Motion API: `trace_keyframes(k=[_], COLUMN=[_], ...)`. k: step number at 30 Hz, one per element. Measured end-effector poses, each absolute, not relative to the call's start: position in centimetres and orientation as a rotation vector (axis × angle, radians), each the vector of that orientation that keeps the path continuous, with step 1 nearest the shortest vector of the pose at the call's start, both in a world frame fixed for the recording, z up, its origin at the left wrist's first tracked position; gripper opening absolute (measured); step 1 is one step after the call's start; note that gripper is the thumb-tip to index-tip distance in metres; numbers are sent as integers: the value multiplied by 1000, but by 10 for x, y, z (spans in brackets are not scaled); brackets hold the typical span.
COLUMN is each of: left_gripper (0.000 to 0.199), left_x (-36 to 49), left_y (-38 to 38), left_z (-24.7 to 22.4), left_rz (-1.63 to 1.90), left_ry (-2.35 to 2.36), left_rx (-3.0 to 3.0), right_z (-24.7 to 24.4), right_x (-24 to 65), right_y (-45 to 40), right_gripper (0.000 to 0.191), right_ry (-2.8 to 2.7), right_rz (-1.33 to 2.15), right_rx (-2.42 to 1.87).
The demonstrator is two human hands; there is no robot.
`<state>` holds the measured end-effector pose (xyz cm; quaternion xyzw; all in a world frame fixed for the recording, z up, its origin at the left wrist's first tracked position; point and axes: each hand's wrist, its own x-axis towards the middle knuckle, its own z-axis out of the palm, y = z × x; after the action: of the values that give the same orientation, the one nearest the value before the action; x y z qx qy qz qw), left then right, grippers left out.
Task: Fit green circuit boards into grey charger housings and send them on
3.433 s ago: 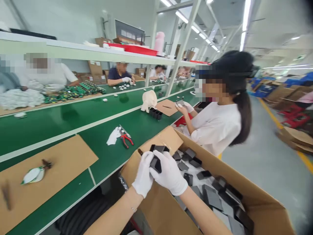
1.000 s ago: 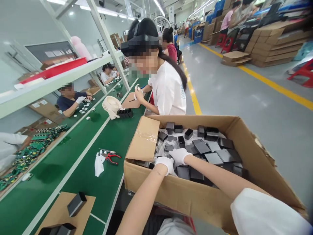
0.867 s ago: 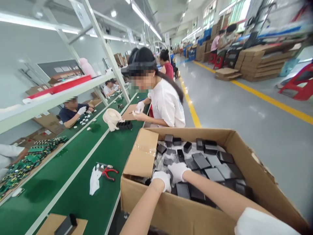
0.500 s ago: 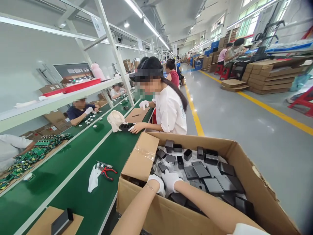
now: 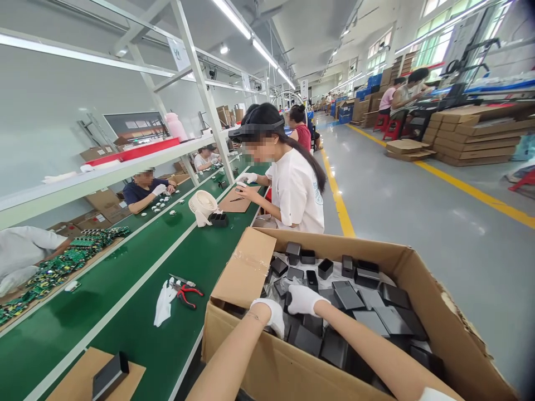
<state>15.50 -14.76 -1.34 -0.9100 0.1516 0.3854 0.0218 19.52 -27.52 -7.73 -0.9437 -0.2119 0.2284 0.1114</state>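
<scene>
Both of my hands wear white gloves and reach into a large cardboard box (image 5: 434, 289) of black plastic cases (image 5: 349, 295). My right hand (image 5: 307, 299) is closed, its fingers curled round a small black plastic case (image 5: 288, 301) that shows only at its edge. Just inside the near left wall of the box is my left hand (image 5: 272, 316), bent downward beside several cases. Its fingertips are hidden behind the hand, so its hold is unclear. Crumpled clear plastic wrap (image 5: 282, 286) lies among the cases by my fingers.
Left of the box runs a green bench (image 5: 137, 312) with red-handled pliers (image 5: 186, 294), a white glove (image 5: 164, 303) and a black case (image 5: 110, 376) on cardboard. Ahead, a co-worker (image 5: 292, 184) sits near a cream fan (image 5: 202, 207). Circuit boards (image 5: 79, 250) lie far left.
My right hand has risen slightly and moved right, away from the left hand. Cases between and below my hands have shifted. The co-worker's hand has left the black tray by the fan.
</scene>
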Motion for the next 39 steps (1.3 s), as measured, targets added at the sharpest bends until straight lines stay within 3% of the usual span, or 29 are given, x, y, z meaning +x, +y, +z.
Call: trace_keyframes(k=[6, 14, 20, 27, 30, 35, 39], left_gripper=[29, 26, 35, 35, 31, 30, 33], left_x=[144, 72, -28, -146, -199, -271, -272], left_y=[-130, -92, -16, 47, 67, 118, 176], left_z=[12, 77, 83, 50, 49, 50, 70], left_rz=[1197, 546, 298, -69, -294, -757, -861], left_ry=[583, 712, 163, -864, -1304, -1763, -1729], left_rx=[-3088, -3643, -3966, -3942, -3757, -3366, -3146], right_z=[-75, -21, 34, 87, 98, 71, 36], right_x=[205, 214, 198, 150, 110, 65, 49], right_y=[-285, -304, -295, -145, -61, 58, 108], right_gripper=[30, 25, 41, 43, 31, 21, 26], right_ry=[-515, -441, -593, -1012, -1266, -1410, -1437], right_rz=[722, 478, 264, 314, 379, 432, 443], right_rx=[-2710, -2590, -2503, -2217, -2164, -2320, -2422])
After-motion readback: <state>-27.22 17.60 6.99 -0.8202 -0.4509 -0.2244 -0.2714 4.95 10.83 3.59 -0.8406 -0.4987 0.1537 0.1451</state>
